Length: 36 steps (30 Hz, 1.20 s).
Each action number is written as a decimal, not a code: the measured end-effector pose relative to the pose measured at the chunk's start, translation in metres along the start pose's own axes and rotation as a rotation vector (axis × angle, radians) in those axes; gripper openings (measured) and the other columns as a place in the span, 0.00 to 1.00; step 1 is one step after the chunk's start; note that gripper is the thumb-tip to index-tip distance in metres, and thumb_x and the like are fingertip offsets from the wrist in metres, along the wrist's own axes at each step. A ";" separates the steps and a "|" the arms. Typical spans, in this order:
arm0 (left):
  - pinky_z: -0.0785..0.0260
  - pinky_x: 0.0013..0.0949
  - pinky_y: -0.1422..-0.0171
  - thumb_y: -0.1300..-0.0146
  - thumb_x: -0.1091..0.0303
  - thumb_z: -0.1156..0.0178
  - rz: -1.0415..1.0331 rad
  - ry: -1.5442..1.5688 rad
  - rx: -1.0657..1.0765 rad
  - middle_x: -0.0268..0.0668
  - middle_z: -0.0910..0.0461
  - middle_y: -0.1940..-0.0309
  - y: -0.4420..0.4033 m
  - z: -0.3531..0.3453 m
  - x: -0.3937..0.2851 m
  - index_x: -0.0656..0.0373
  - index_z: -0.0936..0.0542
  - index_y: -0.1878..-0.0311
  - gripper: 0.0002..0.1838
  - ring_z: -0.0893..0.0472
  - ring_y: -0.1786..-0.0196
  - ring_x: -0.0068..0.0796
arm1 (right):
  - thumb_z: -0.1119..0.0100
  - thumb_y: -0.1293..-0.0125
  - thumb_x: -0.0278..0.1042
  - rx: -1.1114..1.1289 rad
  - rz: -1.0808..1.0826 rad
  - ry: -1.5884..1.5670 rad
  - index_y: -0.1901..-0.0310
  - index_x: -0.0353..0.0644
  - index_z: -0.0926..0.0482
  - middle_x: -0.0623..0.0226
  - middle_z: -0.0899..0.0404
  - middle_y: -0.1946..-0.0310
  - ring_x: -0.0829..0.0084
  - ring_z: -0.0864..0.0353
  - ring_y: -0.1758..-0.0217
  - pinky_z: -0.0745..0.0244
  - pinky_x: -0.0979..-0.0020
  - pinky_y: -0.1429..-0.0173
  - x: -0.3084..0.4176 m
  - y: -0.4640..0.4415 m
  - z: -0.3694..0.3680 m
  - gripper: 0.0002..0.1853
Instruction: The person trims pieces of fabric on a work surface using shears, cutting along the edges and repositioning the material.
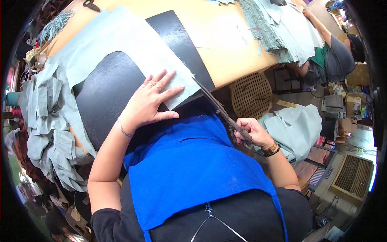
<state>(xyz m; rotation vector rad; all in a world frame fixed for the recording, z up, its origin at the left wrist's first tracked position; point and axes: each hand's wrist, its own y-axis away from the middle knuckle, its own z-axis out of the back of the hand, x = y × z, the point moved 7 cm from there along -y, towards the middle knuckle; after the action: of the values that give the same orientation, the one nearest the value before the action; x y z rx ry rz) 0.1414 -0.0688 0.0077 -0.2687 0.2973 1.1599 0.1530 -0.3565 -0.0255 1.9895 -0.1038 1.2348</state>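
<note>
My left hand (155, 97) lies flat with fingers spread on a pale green piece of fabric (133, 36), pressing it near its right corner. Beneath the fabric is a black board (105, 88) at the table's front edge. In my right hand (253, 134) is a long pair of dark scissors (221, 109), fingers wrapped round the handles. The blades point up and left, their tips at the fabric's right edge beside the board. How far the blades are apart I cannot tell.
The yellow table (221, 48) carries a stack of green fabric pieces (278, 32) at right, where another person (338, 56) sits. More fabric (52, 121) hangs at left. Small black scissors (92, 5) lie at the back. A woven stool (252, 94) and draped fabric (292, 131) are at right.
</note>
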 end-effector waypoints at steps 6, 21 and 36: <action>0.51 0.60 0.27 0.50 0.24 0.46 -0.017 -0.025 -0.001 0.45 0.44 0.27 0.002 -0.003 -0.002 0.38 0.30 0.33 0.44 0.45 0.26 0.54 | 0.34 0.38 0.34 0.015 0.041 -0.042 0.66 0.41 0.27 0.72 0.21 0.72 0.83 0.21 0.70 0.25 0.80 0.65 0.008 -0.023 -0.008 0.10; 0.49 0.61 0.28 0.50 0.24 0.46 -0.039 -0.016 0.023 0.45 0.44 0.27 0.004 -0.004 -0.012 0.38 0.30 0.33 0.43 0.45 0.26 0.54 | 0.34 0.38 0.34 0.073 0.048 -0.068 0.64 0.41 0.27 0.73 0.22 0.70 0.83 0.22 0.68 0.25 0.79 0.63 0.009 -0.034 -0.009 0.11; 0.61 0.68 0.28 0.45 0.27 0.48 0.458 -0.220 -0.129 0.53 0.49 0.26 0.000 0.011 0.048 0.48 0.39 0.27 0.47 0.52 0.23 0.53 | 0.38 0.35 0.36 0.046 0.094 -0.048 0.68 0.44 0.28 0.72 0.23 0.75 0.83 0.24 0.73 0.28 0.79 0.68 0.013 -0.036 -0.014 0.09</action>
<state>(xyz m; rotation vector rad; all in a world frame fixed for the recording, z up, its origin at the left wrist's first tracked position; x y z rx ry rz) 0.1605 -0.0237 0.0002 -0.1870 0.0890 1.6501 0.1660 -0.3182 -0.0325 2.0752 -0.1961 1.2593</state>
